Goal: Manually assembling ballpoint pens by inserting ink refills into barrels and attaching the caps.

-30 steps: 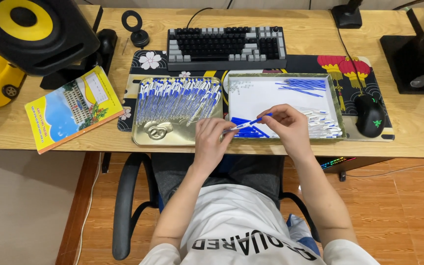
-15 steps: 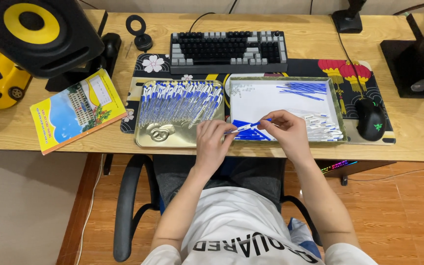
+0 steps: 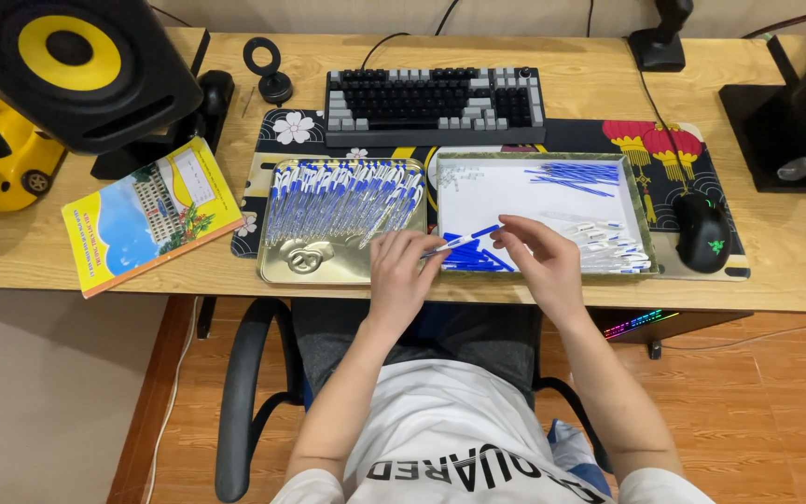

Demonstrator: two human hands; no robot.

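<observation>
Setting, head view: wooden desk [image 3: 552,84] with a patterned mat, keyboard [image 3: 436,101], mouse [image 3: 703,231], speaker [image 3: 72,65] and booklet [image 3: 146,217].
Left tray: metal tray [image 3: 302,266] carries a dense row of assembled blue pens [image 3: 342,191].
Right tray: lined tray [image 3: 641,201] holds loose blue parts [image 3: 571,177] and clear barrels [image 3: 608,252].
Left hand: left hand [image 3: 403,271] pinches a blue pen [image 3: 454,245] over the right tray's near edge.
Right hand: right hand [image 3: 538,257], fingers curled, meets that pen's other end.
Progress: many pens appear done; a smaller share of parts seems left.
</observation>
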